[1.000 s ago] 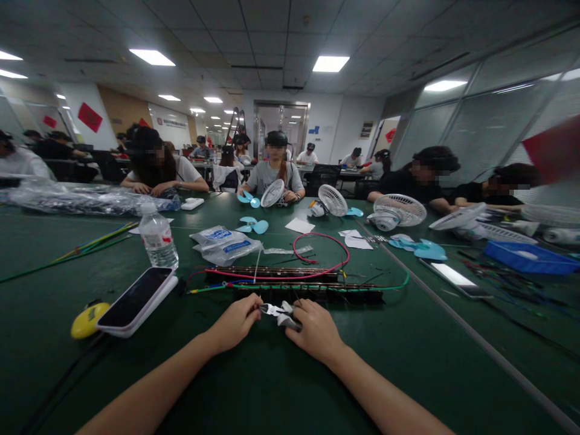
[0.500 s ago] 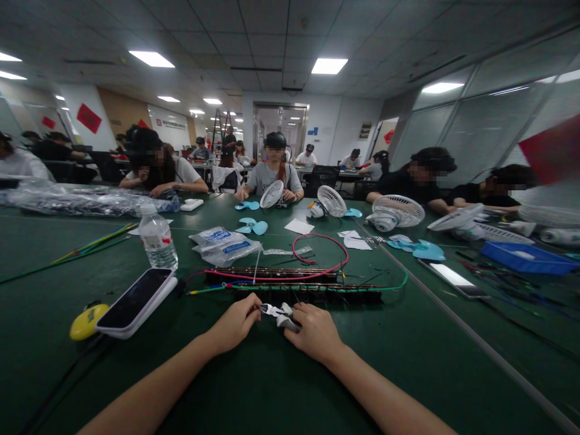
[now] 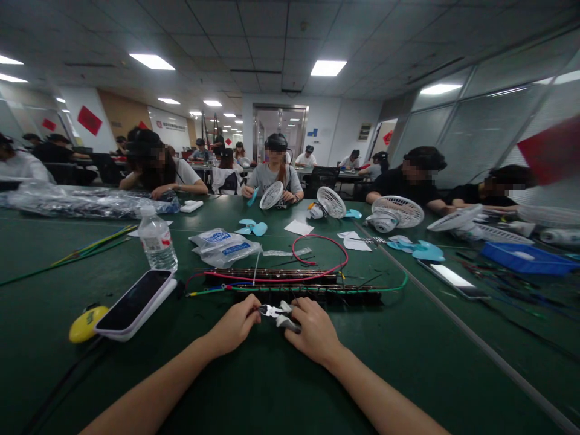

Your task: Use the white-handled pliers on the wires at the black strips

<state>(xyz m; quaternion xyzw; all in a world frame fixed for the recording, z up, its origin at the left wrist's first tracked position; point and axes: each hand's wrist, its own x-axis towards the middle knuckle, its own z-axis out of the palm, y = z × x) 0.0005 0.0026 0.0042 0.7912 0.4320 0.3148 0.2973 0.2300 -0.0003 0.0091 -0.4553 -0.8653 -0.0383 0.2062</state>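
My right hand point(image 3: 313, 329) is closed round the pale grey handles of a pair of pliers point(image 3: 272, 311), whose metal jaws point left. At the jaw tips, my left hand point(image 3: 238, 323) is pinched together; whatever lies between its fingertips is too small to make out. Just beyond both hands lie two long dark strips with copper-coloured bars point(image 3: 312, 296), side by side on the green table. A red wire point(image 3: 347, 257) loops up behind them, and a green wire point(image 3: 403, 281) curves round their right end. A white cable tie point(image 3: 257, 266) sticks up from the strips.
To the left are a phone point(image 3: 136, 305), a yellow tape measure-like object point(image 3: 88, 323) and a water bottle point(image 3: 157, 241). Plastic bags point(image 3: 224, 246), blue fan blades point(image 3: 251, 227) and white fan heads point(image 3: 394, 211) lie farther back. A blue tray point(image 3: 528, 258) stands right. Several people sit around.
My hands and the pliers stay almost in place. Across the table, a person has lifted a blue fan blade off the surface.
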